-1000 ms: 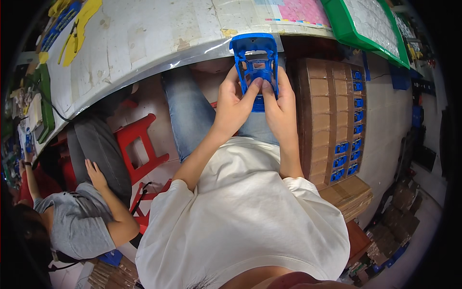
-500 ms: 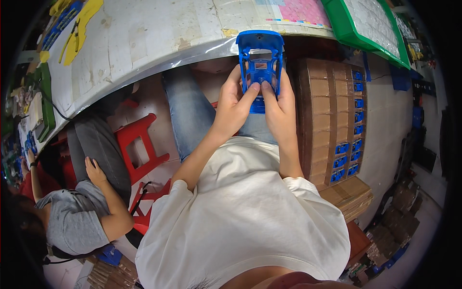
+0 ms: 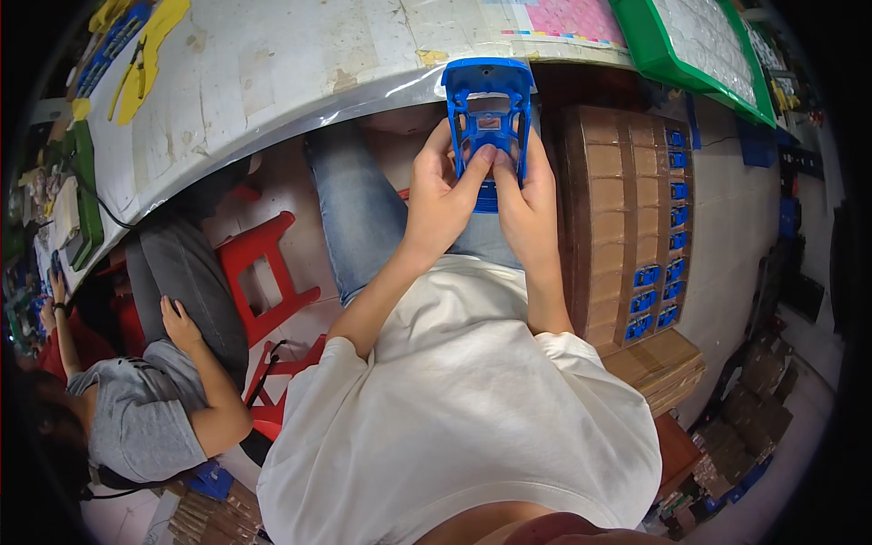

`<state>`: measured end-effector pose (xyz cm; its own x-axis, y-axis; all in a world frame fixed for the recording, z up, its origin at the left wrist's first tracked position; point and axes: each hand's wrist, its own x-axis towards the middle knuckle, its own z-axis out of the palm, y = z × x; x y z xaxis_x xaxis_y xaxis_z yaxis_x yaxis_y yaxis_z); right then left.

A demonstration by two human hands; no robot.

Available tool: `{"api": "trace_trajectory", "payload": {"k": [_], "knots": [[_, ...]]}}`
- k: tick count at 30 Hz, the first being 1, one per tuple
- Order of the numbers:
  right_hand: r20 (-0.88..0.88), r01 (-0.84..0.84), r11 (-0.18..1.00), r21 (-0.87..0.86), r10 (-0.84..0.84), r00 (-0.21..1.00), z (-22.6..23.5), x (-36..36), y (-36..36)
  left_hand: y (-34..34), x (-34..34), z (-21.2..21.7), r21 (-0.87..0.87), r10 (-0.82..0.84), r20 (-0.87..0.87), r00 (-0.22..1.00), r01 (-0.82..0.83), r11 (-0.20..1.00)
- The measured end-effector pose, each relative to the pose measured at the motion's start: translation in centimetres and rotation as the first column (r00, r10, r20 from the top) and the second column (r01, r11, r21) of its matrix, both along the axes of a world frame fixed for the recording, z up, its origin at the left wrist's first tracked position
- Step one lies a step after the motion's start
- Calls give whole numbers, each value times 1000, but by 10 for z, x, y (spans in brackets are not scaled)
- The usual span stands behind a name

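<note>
Both hands hold one blue plastic frame (image 3: 489, 100) with open cut-outs, upright in front of the table's edge. My left hand (image 3: 442, 202) grips its left side, thumb pressed on the middle bar. My right hand (image 3: 524, 202) grips the right side, thumb meeting the left one at the centre. The frame's lower end is hidden between my palms.
A worn white worktable (image 3: 272, 54) curves across the top, with a green tray (image 3: 690, 45) at the right and yellow and blue parts (image 3: 136, 45) at the left. Stacked cardboard boxes (image 3: 627, 209) with blue parts stand right. A red stool (image 3: 263, 272) and a seated person (image 3: 145, 409) are left.
The blue frame has been lifted slightly toward the table edge, and both thumbs have shifted onto its middle. The person at the left has barely moved.
</note>
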<state>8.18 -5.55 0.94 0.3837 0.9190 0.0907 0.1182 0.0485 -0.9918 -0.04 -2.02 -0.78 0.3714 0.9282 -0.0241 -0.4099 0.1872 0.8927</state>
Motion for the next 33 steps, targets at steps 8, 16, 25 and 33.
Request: {"api": "trace_trajectory", "payload": {"k": [8,16,25,33], "knots": [[43,-11,1000,-2,12,999,-5,0,3,4,0,-5,6,54,-20,998,-54,999],[-135,-7,1000,13,9,991,-5,7,4,2,-7,0,282,51,-143,988,-9,959],[-156,-80,997,-16,76,985,2,8,-2,2,-9,5,277,108,-288,952,-26,961],[-116,-69,997,28,71,991,12,5,-1,0,-8,11,340,170,-258,951,-75,937]]}}
